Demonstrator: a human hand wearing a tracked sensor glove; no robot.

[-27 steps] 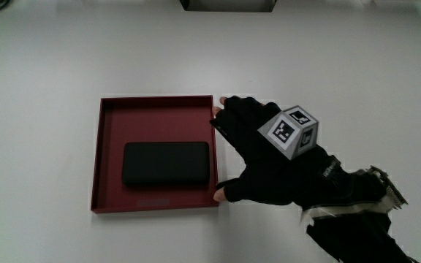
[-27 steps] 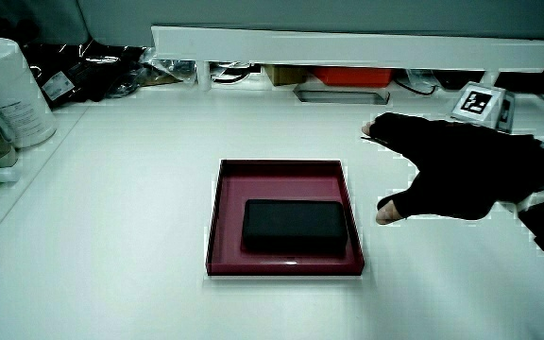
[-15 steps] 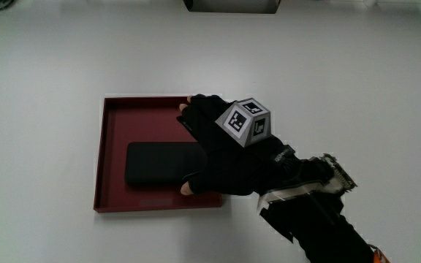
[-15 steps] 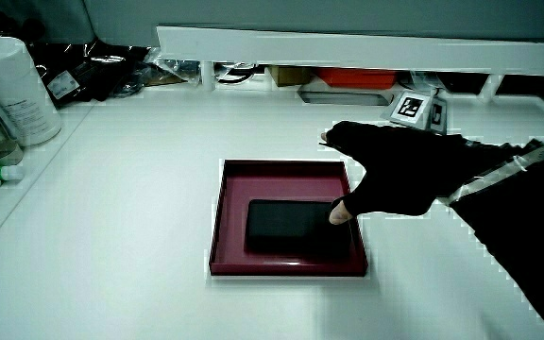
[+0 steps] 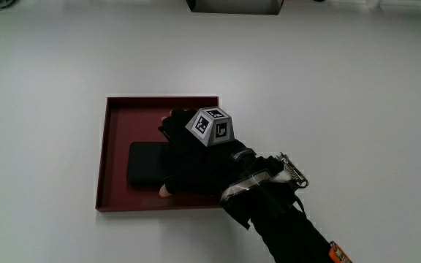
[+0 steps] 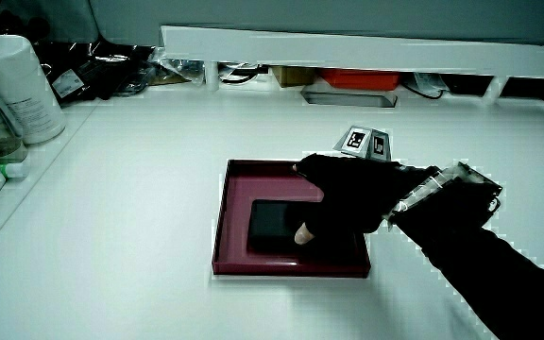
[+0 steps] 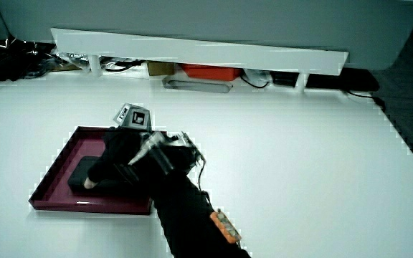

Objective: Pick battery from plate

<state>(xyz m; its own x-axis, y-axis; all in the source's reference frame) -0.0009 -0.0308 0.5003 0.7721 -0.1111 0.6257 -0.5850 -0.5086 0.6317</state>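
Battery (image 5: pixel 146 164) lies flat in the dark red plate (image 5: pixel 112 117), which sits on the white counter (image 5: pixel 342 88); so the pick is not yet done. By the look of it the task stands at the grasp itself. The hand (image 5: pixel 199 157) is down over the end of the battery, covering about half of it in the main view. Its thumb (image 6: pixel 302 234) comes down at the battery's nearer long edge in a side view, while the other fingers reach toward the edge farther from the person, so the hand looks set narrow, straddling the battery's width. Whether the fingers have closed firmly on it I cannot tell; the battery shows no lift off the plate floor. What is left, as I judge it: close the grip, raise the battery over the plate's low rim, and carry it clear.

Little stands in the way. The plate's raised rim is the one obstacle, close beside the battery's nearer edge where the thumb must fit. A white canister (image 6: pixel 15 87) and clutter stand well apart at the counter's edge, and a low white partition (image 7: pixel 199 50) with oddments under it runs along the counter's edge farthest from the person
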